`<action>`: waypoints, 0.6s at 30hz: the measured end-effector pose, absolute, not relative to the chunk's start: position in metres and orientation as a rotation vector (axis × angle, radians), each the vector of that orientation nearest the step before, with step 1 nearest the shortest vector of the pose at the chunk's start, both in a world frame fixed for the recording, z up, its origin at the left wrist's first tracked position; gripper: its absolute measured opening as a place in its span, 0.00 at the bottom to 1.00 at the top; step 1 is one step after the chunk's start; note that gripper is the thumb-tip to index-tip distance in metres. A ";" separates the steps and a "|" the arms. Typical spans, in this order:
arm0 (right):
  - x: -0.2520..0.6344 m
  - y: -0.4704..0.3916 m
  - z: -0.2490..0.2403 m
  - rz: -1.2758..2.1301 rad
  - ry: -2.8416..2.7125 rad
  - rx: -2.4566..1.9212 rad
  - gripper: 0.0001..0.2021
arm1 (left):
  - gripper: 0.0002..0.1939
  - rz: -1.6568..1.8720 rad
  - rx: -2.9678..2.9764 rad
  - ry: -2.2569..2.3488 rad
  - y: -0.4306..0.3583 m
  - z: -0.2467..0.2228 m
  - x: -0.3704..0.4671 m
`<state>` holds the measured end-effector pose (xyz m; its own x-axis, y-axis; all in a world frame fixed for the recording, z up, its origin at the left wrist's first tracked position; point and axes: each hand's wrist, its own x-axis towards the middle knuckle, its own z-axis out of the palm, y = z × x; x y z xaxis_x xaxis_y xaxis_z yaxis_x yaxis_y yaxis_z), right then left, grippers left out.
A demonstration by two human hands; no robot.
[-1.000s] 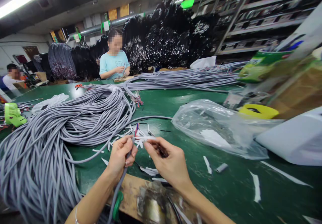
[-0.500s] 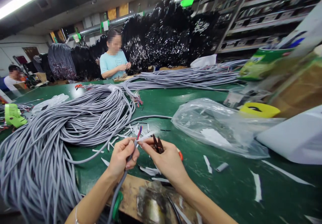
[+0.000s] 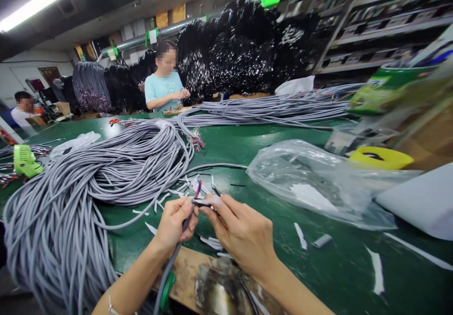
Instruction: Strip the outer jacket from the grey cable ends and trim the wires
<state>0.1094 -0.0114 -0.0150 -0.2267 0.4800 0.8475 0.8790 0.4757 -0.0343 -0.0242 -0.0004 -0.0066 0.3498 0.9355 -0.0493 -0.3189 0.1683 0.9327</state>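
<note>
My left hand (image 3: 177, 223) is closed round a grey cable (image 3: 172, 258), near its stripped end. Red, blue and dark wires (image 3: 198, 188) stick up from that end. My right hand (image 3: 244, 232) is closed on small dark-bladed snips (image 3: 216, 188), mostly hidden by the fingers, with a bit of orange handle showing below. A white strip (image 3: 209, 201) runs from the cable end to my right fingertips, with a dark edge along it that may be a blade. The fingertips of both hands nearly meet there.
A big bundle of grey cables (image 3: 134, 164) covers the left of the green table (image 3: 226, 138). White scraps (image 3: 378, 270) lie about. On the right are a clear plastic bag (image 3: 283, 169) and a yellow tape roll (image 3: 382, 158). A worn metal block (image 3: 221, 291) sits below my hands. A co-worker (image 3: 164, 86) stands opposite.
My right hand has turned over, its back now facing up. The snips' blades, plainly seen pointing up before, are now mostly hidden. My left hand keeps its hold on the cable.
</note>
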 end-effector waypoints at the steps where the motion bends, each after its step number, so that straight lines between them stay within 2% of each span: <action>1: 0.110 -0.012 -0.015 -0.625 -1.878 -1.136 0.18 | 0.23 1.021 1.018 0.764 0.000 -0.007 -0.024; 4: 0.112 -0.012 -0.015 -0.563 -1.874 -1.143 0.17 | 0.23 1.009 1.023 0.772 -0.001 -0.006 -0.024; 11: 0.115 -0.008 -0.005 0.205 -1.651 -1.099 0.16 | 0.18 1.093 1.251 0.911 -0.005 -0.006 -0.022; 15: 0.112 -0.012 -0.003 0.192 -1.657 -1.095 0.16 | 0.07 1.202 1.395 1.133 -0.004 -0.003 -0.023; 18: 0.111 -0.013 -0.004 0.105 -1.672 -1.097 0.19 | 0.06 1.303 1.367 1.259 0.000 0.000 -0.025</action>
<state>0.1106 -0.0134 -0.0038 0.0076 0.6967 0.7173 0.6011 0.5700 -0.5601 -0.0247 0.0001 -0.0005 -0.0474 0.9884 0.1440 0.1096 -0.1381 0.9843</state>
